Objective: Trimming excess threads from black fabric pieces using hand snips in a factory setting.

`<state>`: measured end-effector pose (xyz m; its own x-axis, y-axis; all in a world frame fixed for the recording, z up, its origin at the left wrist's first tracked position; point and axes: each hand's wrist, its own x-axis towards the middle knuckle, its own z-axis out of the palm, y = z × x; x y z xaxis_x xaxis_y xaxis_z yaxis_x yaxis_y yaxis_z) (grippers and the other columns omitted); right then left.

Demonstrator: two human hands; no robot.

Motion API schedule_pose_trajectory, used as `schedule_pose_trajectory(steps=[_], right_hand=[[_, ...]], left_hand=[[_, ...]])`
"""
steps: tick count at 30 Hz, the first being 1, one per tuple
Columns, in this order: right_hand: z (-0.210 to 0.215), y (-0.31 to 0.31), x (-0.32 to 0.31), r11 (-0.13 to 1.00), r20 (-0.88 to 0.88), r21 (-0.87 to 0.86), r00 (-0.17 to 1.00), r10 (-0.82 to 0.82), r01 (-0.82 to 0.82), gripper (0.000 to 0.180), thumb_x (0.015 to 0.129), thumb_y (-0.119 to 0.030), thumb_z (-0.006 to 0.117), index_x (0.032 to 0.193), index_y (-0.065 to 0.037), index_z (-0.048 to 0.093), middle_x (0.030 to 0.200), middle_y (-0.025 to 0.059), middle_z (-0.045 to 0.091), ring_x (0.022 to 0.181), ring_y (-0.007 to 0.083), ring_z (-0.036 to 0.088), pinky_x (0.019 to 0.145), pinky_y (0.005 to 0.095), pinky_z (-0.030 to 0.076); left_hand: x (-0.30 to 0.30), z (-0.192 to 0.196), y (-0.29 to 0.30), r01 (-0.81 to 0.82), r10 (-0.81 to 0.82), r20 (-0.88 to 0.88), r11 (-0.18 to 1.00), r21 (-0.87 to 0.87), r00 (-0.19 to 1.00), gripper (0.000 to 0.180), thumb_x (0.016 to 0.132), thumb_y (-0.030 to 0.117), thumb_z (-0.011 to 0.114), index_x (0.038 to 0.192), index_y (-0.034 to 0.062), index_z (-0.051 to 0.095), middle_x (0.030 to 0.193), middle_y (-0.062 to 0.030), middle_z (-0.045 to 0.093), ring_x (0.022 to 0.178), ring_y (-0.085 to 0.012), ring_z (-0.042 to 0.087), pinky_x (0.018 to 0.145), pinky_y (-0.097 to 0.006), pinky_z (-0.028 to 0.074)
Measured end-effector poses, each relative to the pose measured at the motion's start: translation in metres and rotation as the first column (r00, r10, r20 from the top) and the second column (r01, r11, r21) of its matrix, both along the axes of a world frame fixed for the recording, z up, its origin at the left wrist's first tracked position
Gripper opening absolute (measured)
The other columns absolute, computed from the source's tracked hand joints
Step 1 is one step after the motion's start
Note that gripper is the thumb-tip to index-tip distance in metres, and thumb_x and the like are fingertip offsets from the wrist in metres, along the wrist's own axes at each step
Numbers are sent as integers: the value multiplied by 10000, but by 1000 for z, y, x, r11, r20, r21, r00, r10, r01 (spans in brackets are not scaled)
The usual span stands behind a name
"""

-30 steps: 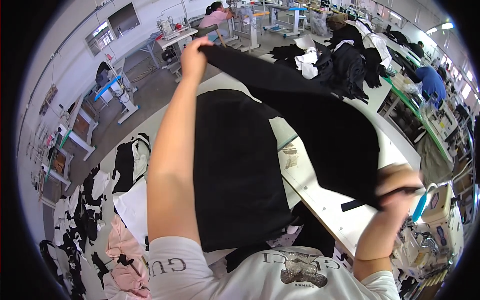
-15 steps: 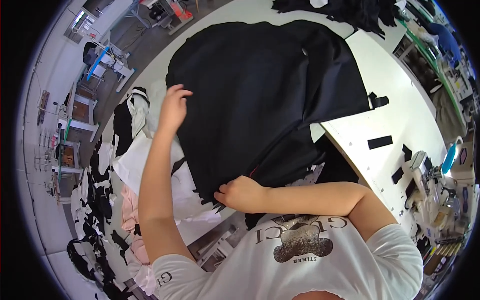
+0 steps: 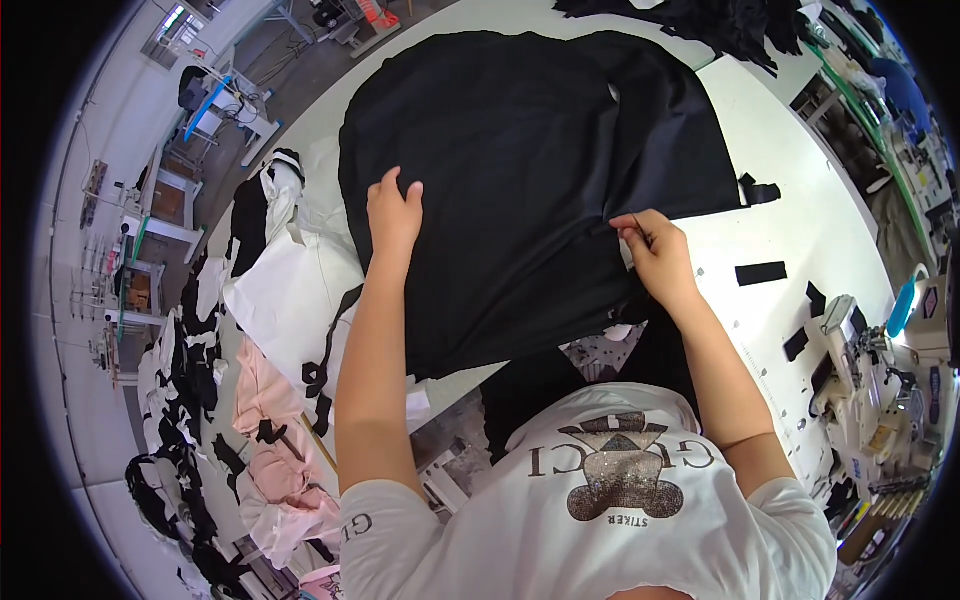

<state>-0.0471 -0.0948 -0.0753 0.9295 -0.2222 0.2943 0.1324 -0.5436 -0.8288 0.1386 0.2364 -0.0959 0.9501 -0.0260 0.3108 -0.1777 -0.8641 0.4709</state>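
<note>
A large piece of black cloth (image 3: 500, 190) is spread over the white table, with folds on its right side. My left hand (image 3: 396, 215) lies on the left part of the cloth, thumb and fingers apart, holding nothing. At the cloth's right edge, beside a fold, my right hand (image 3: 657, 258) is closed, its fingertips pinching the fabric. A small dark pointed thing shows between thumb and fingers of that hand; its kind is too small to make out.
White cloth (image 3: 290, 285) and pink cloth (image 3: 272, 390) lie at the left. Black scraps (image 3: 760, 273) are scattered on the white table (image 3: 745, 330) at right. A sewing machine (image 3: 922, 320) stands at the far right, and a black cloth heap (image 3: 700, 28) at the back.
My right hand has moved from the cloth's near edge up and right to its right edge. My left hand has shifted right onto the cloth. The near edge lies differently, and a red line there no longer shows.
</note>
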Motion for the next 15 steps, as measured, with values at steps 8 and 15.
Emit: schedule_pose_trajectory(steps=[8,15], right_hand=[[-1,12,16,992,-111,-112,993,47,-59,218,825,-63,649,1040,-39,675,875,175,680,718,313,653,672,375,509],[-19,8,16,961,-90,-274,996,8,-32,153,803,-93,676,924,-11,631,769,169,655,676,339,641,627,415,497]], left_hand=[[34,-10,-25,-47,86,309,990,-130,947,262,870,175,644,1126,125,667,987,-136,670,957,-331,636,827,-405,508],[22,-8,52,-202,242,418,970,-138,876,157,827,93,654,949,143,739,840,-96,614,827,-298,609,746,-374,494]])
